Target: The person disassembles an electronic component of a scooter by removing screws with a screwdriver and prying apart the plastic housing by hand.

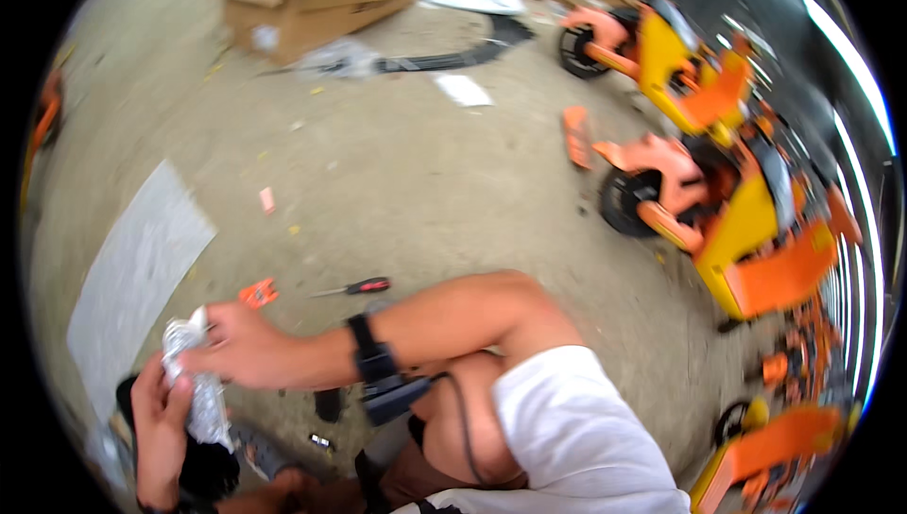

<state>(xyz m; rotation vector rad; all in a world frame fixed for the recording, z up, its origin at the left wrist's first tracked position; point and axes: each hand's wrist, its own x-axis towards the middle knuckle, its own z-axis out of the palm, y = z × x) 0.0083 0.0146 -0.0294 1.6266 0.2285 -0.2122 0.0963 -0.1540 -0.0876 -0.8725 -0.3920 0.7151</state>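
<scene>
A narrow bundle in shiny, clear crinkled plastic wrap [206, 410] is held at the lower left; what is inside cannot be made out. My left hand [159, 424] grips it from the near left side, thumb along the wrap. From the right, my right hand [241, 344] pinches its upper end, where a white bit sticks out. Both hands are closed and slightly blurred. On the floor beyond my right forearm lie a screwdriver [367, 285] with a red and black handle and a small orange part [258, 293].
A pale sheet [142, 268] lies on the floor at left. An open cardboard box [312, 4] stands at the back beside plastic wrap and a black strip [444, 62]. Several orange and yellow two-wheelers, including one scooter [727, 231], line the right side. My sandalled foot [265, 453] is below.
</scene>
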